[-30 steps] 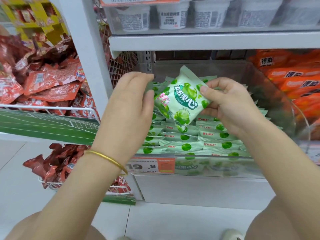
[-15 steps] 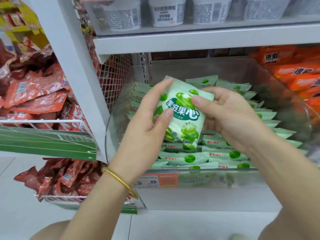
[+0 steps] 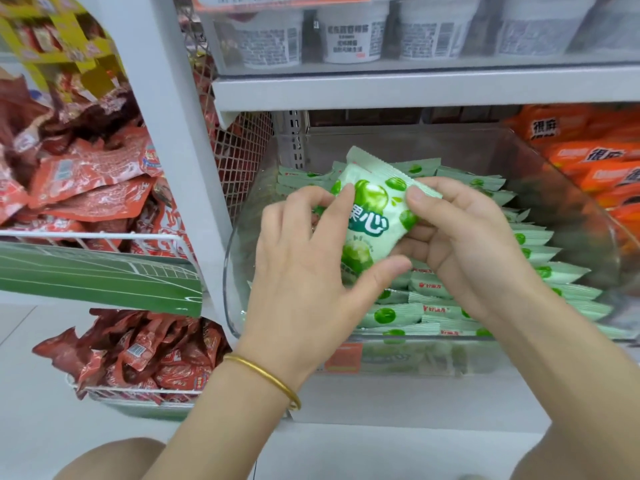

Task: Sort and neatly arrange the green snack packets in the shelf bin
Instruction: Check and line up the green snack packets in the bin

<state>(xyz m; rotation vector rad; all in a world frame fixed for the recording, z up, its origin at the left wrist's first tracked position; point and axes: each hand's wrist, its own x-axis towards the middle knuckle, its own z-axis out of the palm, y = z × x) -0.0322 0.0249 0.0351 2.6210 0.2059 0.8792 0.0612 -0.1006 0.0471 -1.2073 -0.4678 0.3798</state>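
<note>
Pale green film printed with glossy green fruit and large green lettering makes up the green snack packet [image 3: 372, 216]. It has crimped ends and is held tilted, face toward the camera, just above the stock in the clear bin [image 3: 232, 271].

One packet is lifted, and two hands hold it. The left hand [image 3: 304, 271] grips its left edge, with the fingers curled onto the front and the thumb against the lower end. The right hand [image 3: 460, 244] pinches the upper right corner, thumb on the front and fingers behind.

Below them the stacked packets [image 3: 433, 306] lie on edge in overlapping rows. They are too many and too overlapped to count, and the hands cover the middle of the bin. The left fingers hide the left part of the held packet's lettering.

One gold bangle [image 3: 266, 379] circles the left wrist. That wrist covers part of an orange label [image 3: 343, 358] on the bin's front, and the print on it is unreadable.

At least four white tubs [image 3: 349, 32] stand on the shelf above, their tops cut off by the frame. Orange packets [image 3: 588, 161] fill the space to the right. Red packets [image 3: 86, 181] are heaped in two wire baskets [image 3: 104, 236] to the left. Neither heap can be counted.
</note>
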